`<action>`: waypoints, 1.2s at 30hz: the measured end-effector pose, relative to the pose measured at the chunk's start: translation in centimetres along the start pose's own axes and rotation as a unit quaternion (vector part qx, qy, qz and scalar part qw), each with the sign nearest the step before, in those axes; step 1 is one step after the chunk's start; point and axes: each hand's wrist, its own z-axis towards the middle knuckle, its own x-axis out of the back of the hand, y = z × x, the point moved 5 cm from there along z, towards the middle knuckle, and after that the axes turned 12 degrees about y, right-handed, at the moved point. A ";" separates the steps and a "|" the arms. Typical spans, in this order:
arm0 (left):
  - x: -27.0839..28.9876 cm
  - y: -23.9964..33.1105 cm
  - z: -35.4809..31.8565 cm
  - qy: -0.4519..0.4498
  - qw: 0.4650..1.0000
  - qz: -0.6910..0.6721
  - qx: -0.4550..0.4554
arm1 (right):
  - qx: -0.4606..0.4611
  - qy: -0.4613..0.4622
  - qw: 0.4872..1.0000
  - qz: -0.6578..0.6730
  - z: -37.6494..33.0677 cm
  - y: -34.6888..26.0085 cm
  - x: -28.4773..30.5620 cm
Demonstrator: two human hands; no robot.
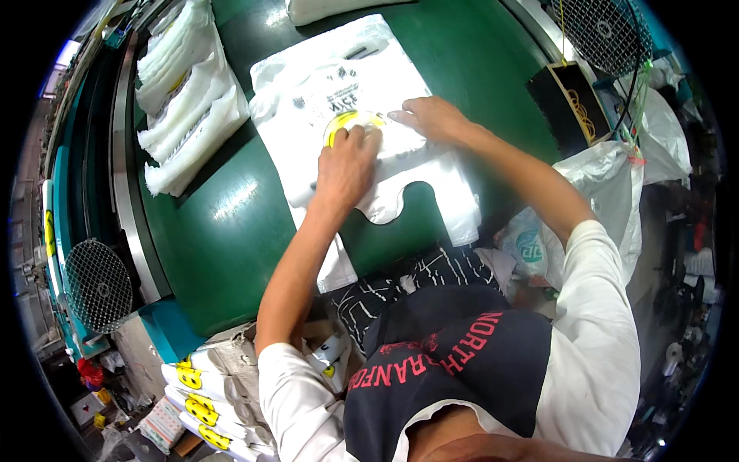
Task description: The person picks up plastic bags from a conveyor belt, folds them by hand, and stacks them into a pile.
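Observation:
A flattened stack of white plastic T-shirt bags (pixel 300 135) with a yellow and black print lies in front of me. Its two handle straps point toward my body, with a rounded cut-out between them. My left hand (pixel 346 165) presses on the middle of the top bag, its fingers curled and gathered around the plastic beside the yellow print. Over the right edge lies my right hand (pixel 437 119), fingers stretched out to the left and resting on the film. Part of the printing is hidden beneath my left hand.
The bags rest on a green work surface (pixel 223 223). Folded white bag bundles (pixel 192 115) sit at the left, another white bundle (pixel 331 6) at the far edge. A dark box with rubber bands (pixel 573 104) stands right. Printed bundles (pixel 208 400) are stacked below left.

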 end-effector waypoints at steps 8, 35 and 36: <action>-0.1 5.3 -6.0 -0.064 0.988 -0.080 -0.112 | -0.189 -0.078 0.890 0.407 1.5 7.0 1.3; 3.9 -4.0 -5.1 -0.176 0.956 -0.062 0.226 | 0.143 -0.089 0.981 -0.094 -3.6 -1.5 2.7; 3.9 -3.3 -4.3 -0.024 0.996 -0.035 0.076 | 0.142 -0.067 0.984 -0.087 -2.4 -0.5 0.6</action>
